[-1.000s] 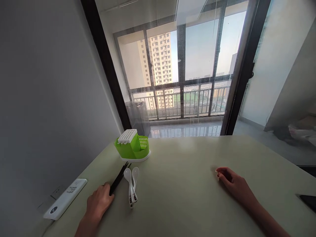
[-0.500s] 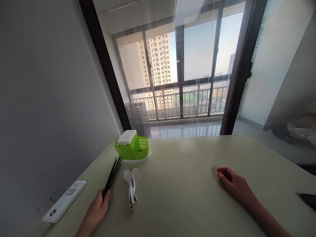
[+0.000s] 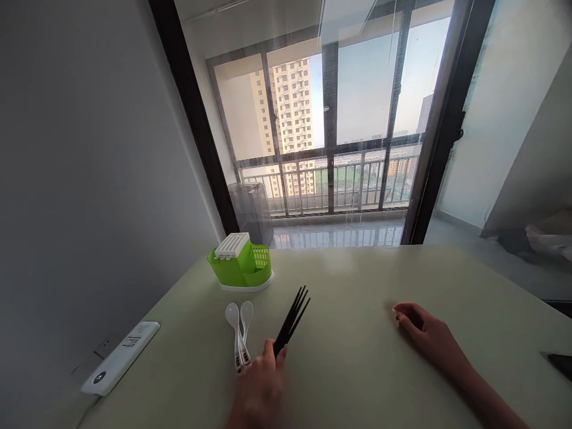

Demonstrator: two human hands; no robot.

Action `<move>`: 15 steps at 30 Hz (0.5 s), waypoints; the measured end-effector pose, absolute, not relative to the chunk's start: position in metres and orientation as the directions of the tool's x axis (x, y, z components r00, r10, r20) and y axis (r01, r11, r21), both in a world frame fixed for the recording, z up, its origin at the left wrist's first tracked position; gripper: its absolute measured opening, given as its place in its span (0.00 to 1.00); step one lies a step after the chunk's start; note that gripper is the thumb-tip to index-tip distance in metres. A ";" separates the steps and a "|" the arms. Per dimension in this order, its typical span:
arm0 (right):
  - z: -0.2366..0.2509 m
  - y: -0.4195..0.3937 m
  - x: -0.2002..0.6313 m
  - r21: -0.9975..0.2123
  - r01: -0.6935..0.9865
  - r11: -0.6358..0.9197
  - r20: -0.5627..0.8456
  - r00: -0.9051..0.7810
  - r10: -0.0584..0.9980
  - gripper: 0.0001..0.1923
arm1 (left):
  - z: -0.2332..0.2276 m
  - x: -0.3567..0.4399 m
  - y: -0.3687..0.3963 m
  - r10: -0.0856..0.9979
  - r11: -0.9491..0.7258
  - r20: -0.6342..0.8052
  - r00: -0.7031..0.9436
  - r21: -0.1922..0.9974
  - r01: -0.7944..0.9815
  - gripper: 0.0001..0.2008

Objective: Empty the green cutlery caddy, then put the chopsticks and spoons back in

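Left hand (image 3: 259,390) in a closed grip on a bundle of thin black chopsticks (image 3: 292,319) raised above the pale green counter (image 3: 357,369), just right of two white plastic spoons (image 3: 239,333), right hand (image 3: 424,333) loosely curled, resting empty on the counter

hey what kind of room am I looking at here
Probably a dining spot in a high-rise flat. A pale green table carries a lime-green plastic cutlery caddy, two white plastic spoons and a bunch of black chopsticks, and a glazed balcony door faces a tall apartment tower.
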State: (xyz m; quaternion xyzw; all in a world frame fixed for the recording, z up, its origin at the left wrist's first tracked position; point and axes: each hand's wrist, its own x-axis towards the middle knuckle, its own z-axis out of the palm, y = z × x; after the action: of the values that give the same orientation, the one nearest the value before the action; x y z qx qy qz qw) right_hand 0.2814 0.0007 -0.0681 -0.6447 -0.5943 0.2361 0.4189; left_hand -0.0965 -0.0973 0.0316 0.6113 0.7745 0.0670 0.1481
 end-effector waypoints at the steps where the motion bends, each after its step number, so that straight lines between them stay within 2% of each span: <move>1: -0.067 0.001 0.281 -0.821 0.568 0.057 0.193 0.183 0.964 0.21 | 0.028 -0.087 -0.096 0.963 0.242 -0.176 -0.205 0.224 0.944 0.22; 3: -0.065 0.000 0.280 -0.823 0.565 0.062 0.198 0.182 0.963 0.21 | 0.020 -0.072 -0.095 0.964 0.199 -0.213 -0.161 0.174 0.964 0.21; 7: -0.062 -0.001 0.279 -0.825 0.561 0.073 0.209 0.182 0.961 0.20 | 0.010 -0.051 -0.094 0.986 0.104 -0.142 -0.088 0.107 0.989 0.19; 15: -0.065 0.000 0.280 -0.820 0.564 0.096 0.229 0.170 0.959 0.19 | 0.005 -0.040 -0.084 0.993 0.054 -0.108 -0.056 -0.029 0.998 0.17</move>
State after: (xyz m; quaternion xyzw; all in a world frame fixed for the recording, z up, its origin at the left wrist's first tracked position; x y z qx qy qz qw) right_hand 0.2797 0.0002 -0.0651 -0.6319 -0.6022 0.2292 0.4307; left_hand -0.0396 -0.0843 0.0047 0.6863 0.7252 -0.0478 0.0293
